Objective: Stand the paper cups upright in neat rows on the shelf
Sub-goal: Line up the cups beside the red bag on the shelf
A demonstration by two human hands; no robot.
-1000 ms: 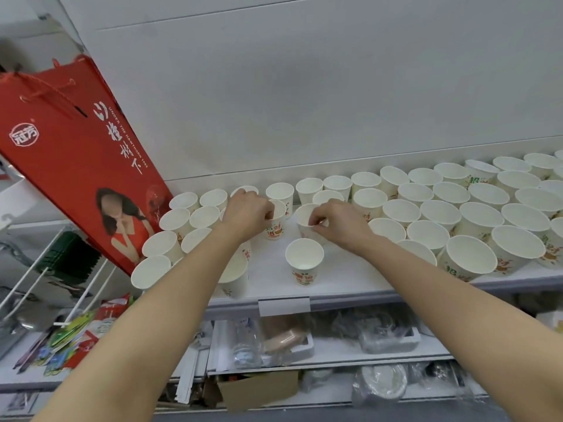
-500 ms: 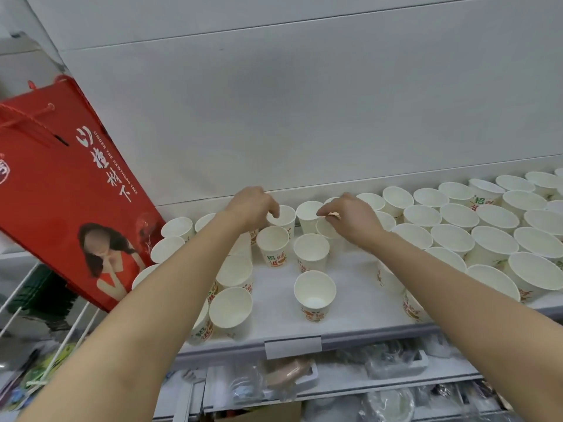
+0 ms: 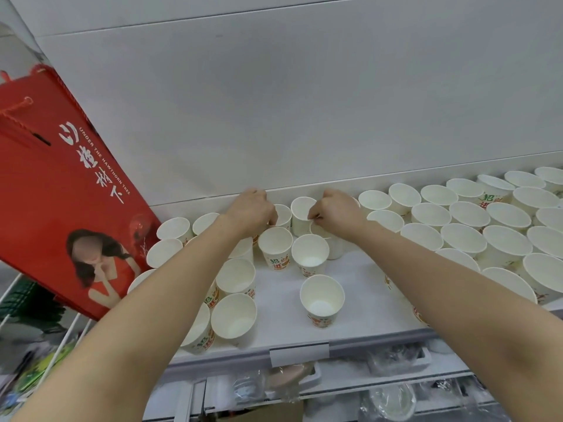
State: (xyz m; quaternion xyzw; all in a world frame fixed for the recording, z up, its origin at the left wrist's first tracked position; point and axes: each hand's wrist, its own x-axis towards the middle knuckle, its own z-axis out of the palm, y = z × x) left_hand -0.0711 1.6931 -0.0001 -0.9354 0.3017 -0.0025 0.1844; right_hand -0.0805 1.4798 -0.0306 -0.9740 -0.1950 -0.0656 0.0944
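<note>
At the back of the white shelf (image 3: 283, 296), among upright white paper cups (image 3: 322, 296), the left hand (image 3: 249, 210) and right hand (image 3: 338, 213) each pinch a cup rim with curled fingers.

Left hand (image 3: 249, 210): I have moved it from mid-shelf to the far row; its fingers now pinch the rim of a back cup (image 3: 281, 214).
Right hand (image 3: 338, 213): I have carried it farther back too, fingers curled at the rim of a second-row cup (image 3: 320, 231).
View: I now look higher, with more wall showing.
</note>
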